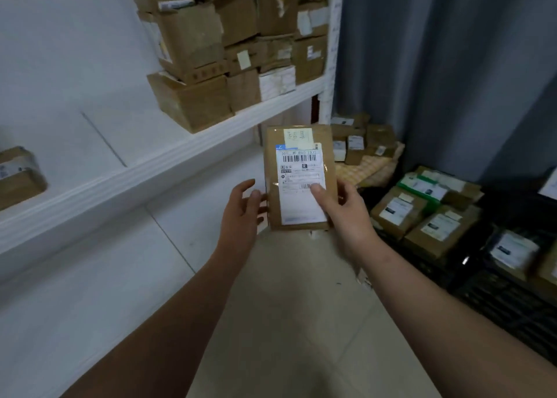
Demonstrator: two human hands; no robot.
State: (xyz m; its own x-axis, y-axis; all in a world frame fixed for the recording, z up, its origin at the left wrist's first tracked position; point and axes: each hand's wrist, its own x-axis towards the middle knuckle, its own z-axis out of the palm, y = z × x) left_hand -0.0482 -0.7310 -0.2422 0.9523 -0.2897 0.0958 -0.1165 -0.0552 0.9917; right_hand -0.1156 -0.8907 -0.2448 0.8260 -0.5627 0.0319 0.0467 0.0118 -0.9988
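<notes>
Flat parcel (300, 179) is held upright, long axis vertical, just below and right of the shelf (150, 168) front edge. R hand (346, 213) grips its lower right, thumb on the label (301, 206). L hand (244, 207) is open, fingers loose at the parcel's left edge; can't tell if they touch.

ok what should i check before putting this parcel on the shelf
1. Grip: right hand holds the parcel, thumb on its label: ok.
2. Support: left hand is open beside the parcel's left edge, contact unclear: cannot tell.
3. Label faces up, barcode visible: ok.
4. Room on the shelf: bare board left of the stacked boxes: ok.
5. Stacked boxes steady: piled unevenly: cannot tell.
</notes>
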